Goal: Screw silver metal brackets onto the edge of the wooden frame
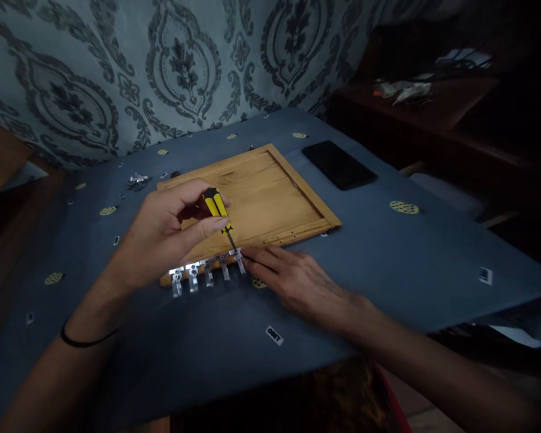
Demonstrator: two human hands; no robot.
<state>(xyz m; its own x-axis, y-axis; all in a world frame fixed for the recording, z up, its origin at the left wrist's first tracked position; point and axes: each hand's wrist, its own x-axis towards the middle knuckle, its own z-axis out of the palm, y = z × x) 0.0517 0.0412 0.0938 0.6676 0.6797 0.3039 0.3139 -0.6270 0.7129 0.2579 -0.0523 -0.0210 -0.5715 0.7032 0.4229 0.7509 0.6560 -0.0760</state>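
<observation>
My left hand (175,225) is closed around a small yellow and black screwdriver (217,206). The screwdriver's shaft slants down to the rightmost of several shiny metal hooks (238,261) lined up along the near edge of a framed wooden board (247,192). At that same hook, the fingertips of my right hand (297,279) pinch or steady it from the right; the thumb is hidden. The other hooks, such as the leftmost hook (177,282), stick out over the board's edge toward me. Small dark holes show in the board's near rail to the right of my fingertips.
A blue cloth with yellow prints covers the table (388,264). Beyond the board lies a black phone (339,164) on the right, with a small pile of metal parts (138,181) at the left. A patterned wall stands behind, and dark red furniture (451,99) at the right.
</observation>
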